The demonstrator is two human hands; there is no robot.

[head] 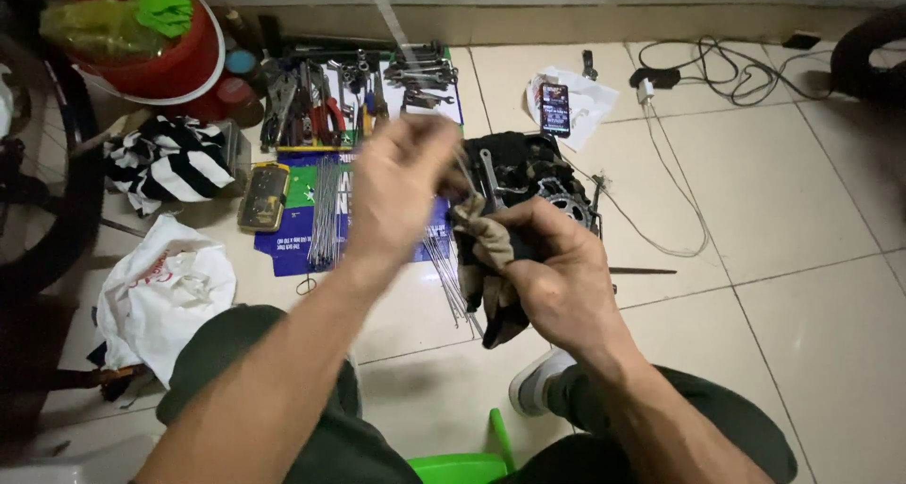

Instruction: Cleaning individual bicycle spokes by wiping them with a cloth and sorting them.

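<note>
My left hand (396, 187) is raised and blurred, its fingers pinched on a thin metal spoke (404, 41) that runs up and away from me. My right hand (547, 276) is closed around a dirty dark rag (491, 276), and the spoke's lower end passes into that rag. Both hands hover above the tiled floor, over a bundle of loose spokes (326, 210) lying on a blue sheet (283, 248). Just beyond my right hand sits a toothed sprocket (564, 206) on a black cloth.
Wrenches and pliers (359, 92) lie in a row near the wall. A phone (554, 108) rests on paper, with charger cables (679, 191) trailing right. A red basin (156, 64), striped cloth (170, 163), white bag (160, 291) and bicycle tyre (66, 210) are left. A green stool (467, 465) is below.
</note>
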